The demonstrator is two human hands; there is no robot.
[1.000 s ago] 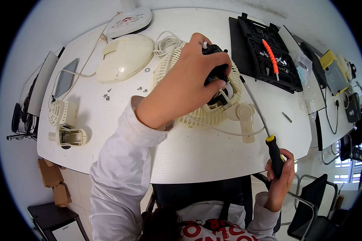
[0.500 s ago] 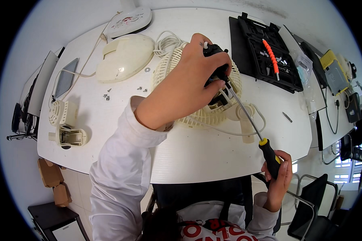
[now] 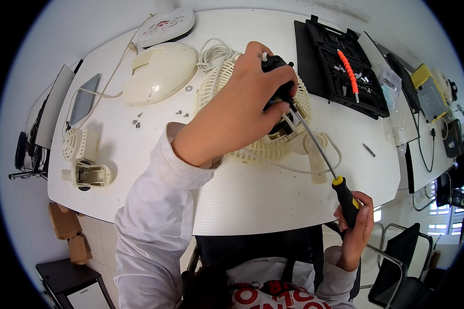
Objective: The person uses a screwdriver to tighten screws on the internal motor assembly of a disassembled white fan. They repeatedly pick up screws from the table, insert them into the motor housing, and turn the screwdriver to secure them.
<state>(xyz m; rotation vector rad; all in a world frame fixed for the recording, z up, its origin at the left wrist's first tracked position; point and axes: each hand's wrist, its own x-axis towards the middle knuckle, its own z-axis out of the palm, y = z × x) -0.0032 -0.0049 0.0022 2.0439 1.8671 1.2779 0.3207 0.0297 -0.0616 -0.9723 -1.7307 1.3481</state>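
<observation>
My left hand (image 3: pixel 237 110) is closed on a black motor part (image 3: pixel 275 63) over the cream fan grille (image 3: pixel 263 153), hiding much of both. My right hand (image 3: pixel 358 232), low at the right, grips a black-and-yellow screwdriver (image 3: pixel 348 201). Its long shank runs up to the motor part beside my left thumb; whether the tip sits in a screw I cannot tell. A white wire loops out past a flat cream arm (image 3: pixel 317 170) right of the grille.
An open black toolbox (image 3: pixel 367 92) with an orange flexible shaft (image 3: pixel 348 72) lies upper right, a small bit (image 3: pixel 368 149) below it. To the left are a cream cover (image 3: pixel 160 74), loose screws (image 3: pixel 136 123), cream housing parts (image 3: pixel 90 174), a coiled cord (image 3: pixel 211 56) and a grey slab (image 3: pixel 85 98).
Since a second ago the screwdriver's tip has swung left from beside the grille onto the motor part, its handle shifting slightly left with my right hand. My left hand has barely moved.
</observation>
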